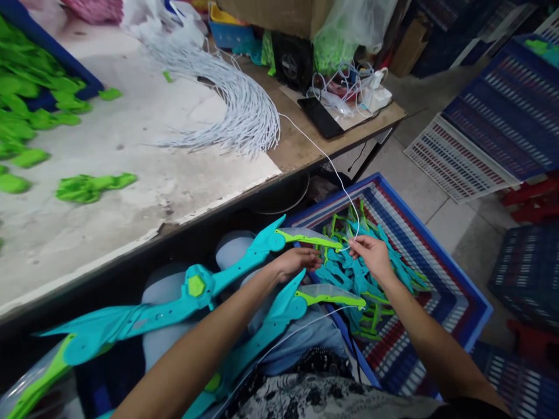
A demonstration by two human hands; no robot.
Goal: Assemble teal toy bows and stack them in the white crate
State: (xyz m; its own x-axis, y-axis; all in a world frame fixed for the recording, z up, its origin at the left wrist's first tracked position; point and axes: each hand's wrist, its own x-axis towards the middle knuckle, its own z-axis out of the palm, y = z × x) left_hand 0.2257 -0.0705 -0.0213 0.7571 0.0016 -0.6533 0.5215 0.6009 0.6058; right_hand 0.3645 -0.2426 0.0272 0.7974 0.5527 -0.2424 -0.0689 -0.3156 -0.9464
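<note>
A teal and green toy bow (151,316) lies slantwise across my lap, its green limb pointing right. Just below that limb is my left hand (299,261), fingers loosely extended toward the limb's tip; no firm grip shows. My right hand (371,254) pinches a white string (335,169) between thumb and fingertips, close to the green tip. The string's end appears to pass at the tip, and its other length runs up to the table. Nearer to me, a second toy bow (273,317) rests on my lap, partly hidden by my left forearm, with a white string at its tip.
A striped crate (441,279) on the right holds many teal and green bow parts (345,276). On the table (131,233) lie a bundle of white strings (244,105), green pieces (87,187), a phone (320,116) and a small fan (292,61). More crates stand right.
</note>
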